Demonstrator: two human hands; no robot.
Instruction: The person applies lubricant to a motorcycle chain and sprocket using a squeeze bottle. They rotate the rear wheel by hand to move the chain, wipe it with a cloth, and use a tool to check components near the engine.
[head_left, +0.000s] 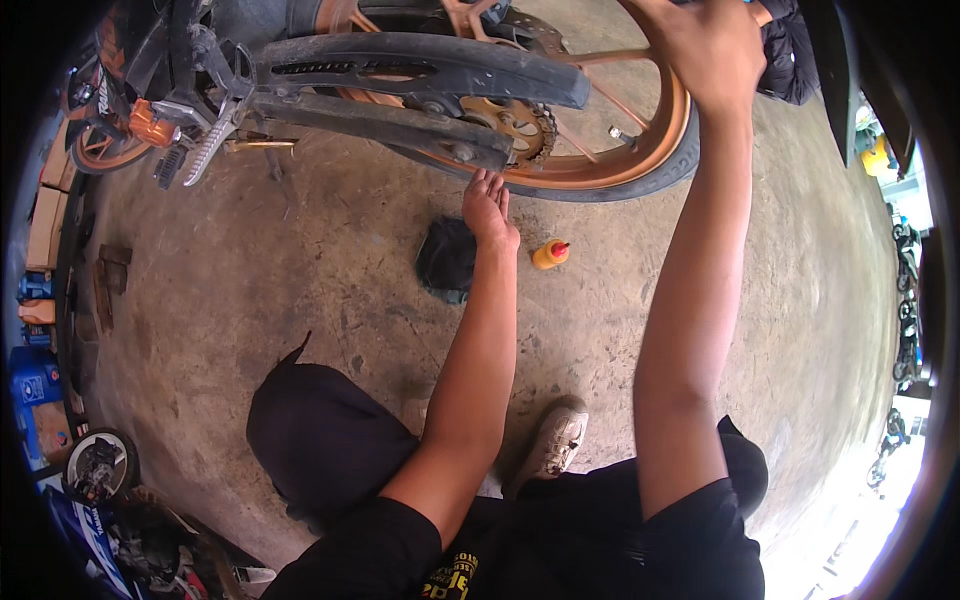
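Observation:
A motorcycle's rear wheel (660, 142) with a copper-coloured rim and black tyre spans the top of the view. My right hand (709, 56) lies over the tyre at the upper right, its thumb side towards the rim; some fingertips are out of sight. My left hand (491, 210) is palm up with fingers extended, just below the rear end of the swingarm (397, 127) and by the tyre's lower edge. Whether it touches either is unclear. Close by are the gold rear sprocket (517, 127) with its chain and the black chain guard (450, 64).
On the concrete floor (337, 247) stand a yellow bottle with a red cap (551, 253) and a dark, open-topped container (448, 259), partly behind my left forearm. Another person's dark-clothed leg (787, 56) is at upper right. A blue motorcycle (86, 532) stands lower left; blue jugs (36, 375) line the left edge.

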